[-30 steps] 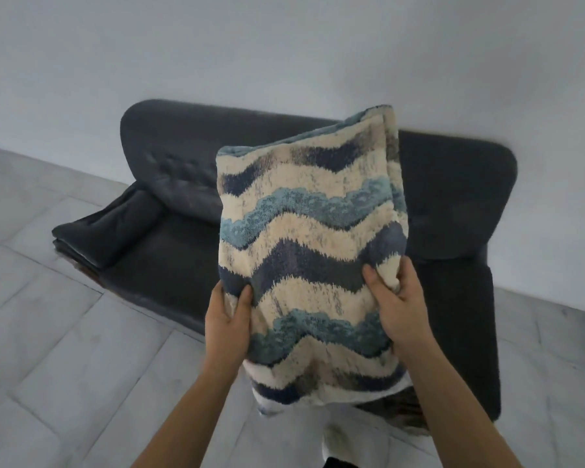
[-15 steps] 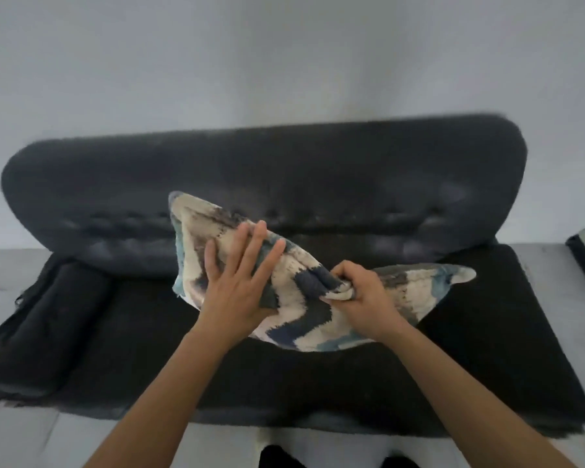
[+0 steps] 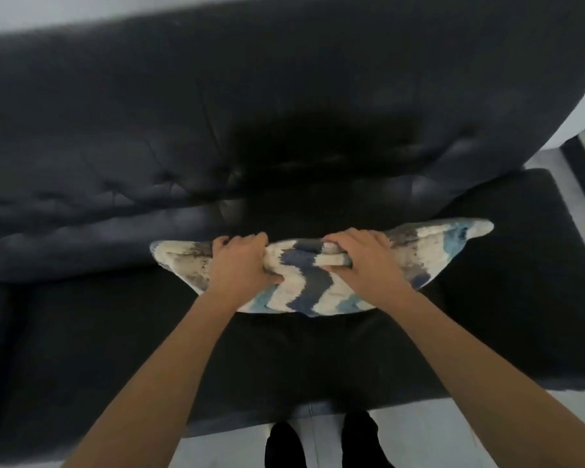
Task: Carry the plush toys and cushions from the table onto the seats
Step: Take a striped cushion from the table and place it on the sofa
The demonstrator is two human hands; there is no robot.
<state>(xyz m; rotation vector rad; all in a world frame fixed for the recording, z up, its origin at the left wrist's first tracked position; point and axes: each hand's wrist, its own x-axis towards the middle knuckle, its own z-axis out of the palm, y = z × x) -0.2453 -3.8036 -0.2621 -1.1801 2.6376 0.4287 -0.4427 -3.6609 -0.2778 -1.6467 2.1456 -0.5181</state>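
Note:
A cushion [image 3: 304, 292] with cream, blue and dark wavy stripes stands on its long edge on the seat of a dark sofa [image 3: 115, 332], close to the backrest [image 3: 284, 96]. My left hand [image 3: 240, 268] grips its top edge left of the middle. My right hand [image 3: 368, 261] grips the top edge right of the middle, fingers curled over the fabric. The cushion's two corners stick out on either side of my hands. No plush toys are in view.
The sofa fills most of the view, its tufted backrest rising behind the cushion. A light tiled floor [image 3: 487, 434] shows in front of the sofa, with my dark shoes [image 3: 318, 444] on it. A dark object [image 3: 581, 163] stands at the right edge.
I have stepped up to the sofa and lowered the cushion from upright in the air down onto the seat. Both hands have shifted from its sides to its top edge.

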